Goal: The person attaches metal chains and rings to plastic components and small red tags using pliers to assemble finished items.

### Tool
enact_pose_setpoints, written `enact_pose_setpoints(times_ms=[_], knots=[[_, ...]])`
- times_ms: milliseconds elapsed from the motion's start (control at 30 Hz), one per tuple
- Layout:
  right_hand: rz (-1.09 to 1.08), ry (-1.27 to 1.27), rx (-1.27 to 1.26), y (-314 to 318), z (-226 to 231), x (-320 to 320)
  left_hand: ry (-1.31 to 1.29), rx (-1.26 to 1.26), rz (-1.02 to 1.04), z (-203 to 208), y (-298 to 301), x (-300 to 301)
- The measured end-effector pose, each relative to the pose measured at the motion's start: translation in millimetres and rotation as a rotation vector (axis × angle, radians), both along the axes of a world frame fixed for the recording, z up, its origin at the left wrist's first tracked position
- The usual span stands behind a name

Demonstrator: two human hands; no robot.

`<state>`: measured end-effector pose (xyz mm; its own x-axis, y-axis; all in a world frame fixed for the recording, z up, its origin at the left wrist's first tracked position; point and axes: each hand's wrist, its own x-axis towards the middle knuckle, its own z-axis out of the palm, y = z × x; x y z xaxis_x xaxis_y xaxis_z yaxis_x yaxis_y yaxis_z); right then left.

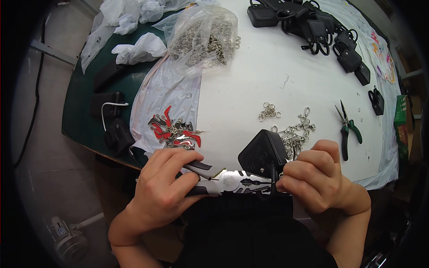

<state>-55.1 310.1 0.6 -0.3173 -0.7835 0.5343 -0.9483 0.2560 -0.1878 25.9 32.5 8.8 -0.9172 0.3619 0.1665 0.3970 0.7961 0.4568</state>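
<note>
My left hand is wrapped round the dark handles of a pair of pliers, whose silver jaws point right. At the jaws' tips is the black cord loop of a small black pouch. My right hand is closed in a pinch at this loop, its fingertips by a small metal piece; exactly what lies between them is partly hidden. The pouch leans tilted above the jaws, close to the table's near edge. Just behind my right hand lies a heap of silver chain clasps.
Red, black and silver shoe-shaped charms lie on plastic at left. A clear bag of metal clasps stands behind. Green-handled needle-nose pliers lie at right. Black pouches line the far right; a small clasp pile sits mid-table.
</note>
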Motion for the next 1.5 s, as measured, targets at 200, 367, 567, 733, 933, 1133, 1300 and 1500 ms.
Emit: enact_pose_setpoints(times_ms=[200,367,567,733,933,1133,1300,1500], knots=[[0.063,-0.019,0.007,-1.5,0.0,-3.5,0.044,-0.063,-0.041,7.9,-3.2,-0.8],[0.074,-0.026,0.009,-1.8,-1.4,-3.6,0.048,-0.105,-0.091,6.5,-3.4,-6.9],[-0.132,-0.225,-0.049,16.0,-2.0,-7.7,-0.020,-0.037,0.017,-1.1,-0.6,-13.2],[-0.919,-0.246,0.265,132.8,-32.4,-15.9,-0.008,-0.167,0.009,-2.4,-7.5,-20.7],[-1.109,-0.335,0.413,188.5,-85.4,3.7,-0.010,-0.222,0.016,3.0,-15.8,-25.8],[-1.139,-0.426,0.735,163.5,-51.3,-30.5,-0.030,-0.264,0.003,11.1,-21.3,-26.8],[-1.007,-0.657,0.447,157.0,-34.4,-31.8,-0.020,-0.256,0.002,12.6,-21.7,-27.1],[-0.340,-0.475,0.337,47.8,22.8,-0.2,-0.028,-0.241,0.013,11.5,-26.1,-24.1]])
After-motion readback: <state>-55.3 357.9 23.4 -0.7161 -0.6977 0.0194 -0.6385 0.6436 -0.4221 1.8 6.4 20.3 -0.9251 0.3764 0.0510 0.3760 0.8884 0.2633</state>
